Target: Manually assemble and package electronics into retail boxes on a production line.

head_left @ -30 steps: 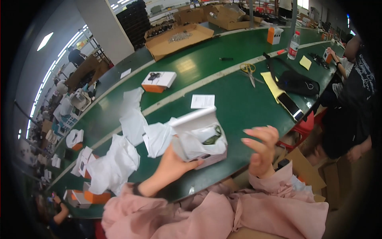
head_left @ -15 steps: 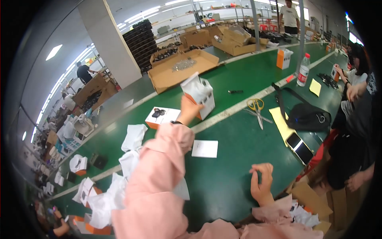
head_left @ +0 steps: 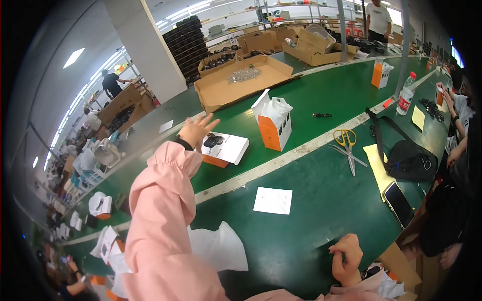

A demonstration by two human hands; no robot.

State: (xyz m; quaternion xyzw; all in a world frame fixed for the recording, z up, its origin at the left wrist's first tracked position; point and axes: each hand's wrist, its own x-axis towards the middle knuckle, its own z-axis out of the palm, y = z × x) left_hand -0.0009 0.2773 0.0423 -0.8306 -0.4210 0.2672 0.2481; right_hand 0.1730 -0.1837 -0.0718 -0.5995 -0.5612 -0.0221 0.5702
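Observation:
My left hand [head_left: 197, 129] is open with its fingers spread. It hovers at the left end of a flat-lying white and orange box [head_left: 232, 146] with a dark device pictured on top. To its right, an orange and white carton [head_left: 273, 131] stands upright, flap raised, with a white plastic bag bulging from its top. My right hand [head_left: 346, 258] is close to the table's near edge, fingers curled in and nothing visible in them. Between the hands lie a white printed sheet [head_left: 272, 200] and a white bag [head_left: 221, 246], partly hidden by my left sleeve.
Yellow-handled scissors [head_left: 346, 145], a phone [head_left: 399, 204], a black bag [head_left: 411, 159] and a water bottle [head_left: 405, 94] are on the right. A cardboard tray [head_left: 216, 95] of small clear parts sits beyond the green table. People work at the right side.
My left hand has let go of the upright carton and moved left, fingers spreading. The carton now stands by itself. The view has shifted, while my right hand stays curled near the edge.

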